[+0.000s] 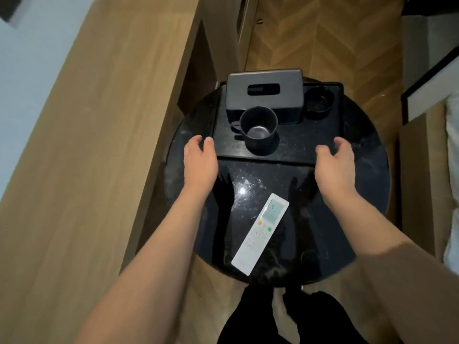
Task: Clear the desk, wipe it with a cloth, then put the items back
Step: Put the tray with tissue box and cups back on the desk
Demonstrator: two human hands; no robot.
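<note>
Hands spread and unclenched — my left hand (200, 155) and right hand (335, 161) flank the black rectangular tray (298, 150) on the round glossy black desk (367, 170), which I judge readies a two-sided lift — white remote control (260, 233) lies nearer me.

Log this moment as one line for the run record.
stage: clearing | left hand: open, at tray's left edge | right hand: open, at right edge | tray: on table, holding mug, tissue box, bowl | remote: on table

On the table (188, 194), a remote (260, 233) lies before the tray (293, 150) (mug (258, 127), box (264, 91) aboard).
</note>
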